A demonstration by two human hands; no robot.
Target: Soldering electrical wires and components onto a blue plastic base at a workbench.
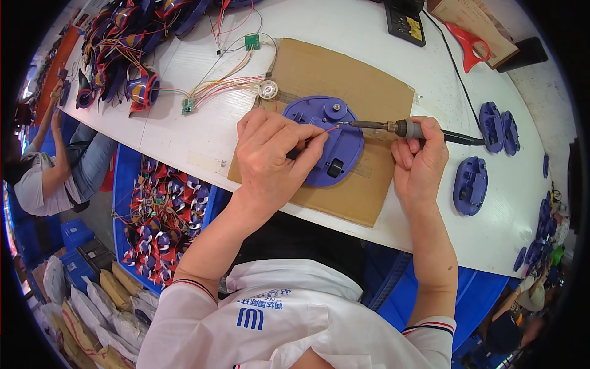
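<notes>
A blue oval plastic base point(326, 123) lies on a brown cardboard sheet point(344, 74) on the white table. My left hand point(270, 157) rests over its left side and pinches a thin red wire point(330, 130) against it. My right hand point(418, 157) grips a soldering iron point(399, 128) by its handle, with the tip pointing left and touching the wire's end on the base. A bundle of coloured wires point(224, 86) runs from the base's upper left to small green circuit boards point(188, 106).
More blue bases point(470, 184) lie to the right on the table. Red scissors point(467, 43) and a black stand point(402, 21) are at the far edge. Assembled coloured parts point(123, 55) pile at far left. A blue bin point(160, 215) of parts sits below the table. Another person point(49, 172) sits at left.
</notes>
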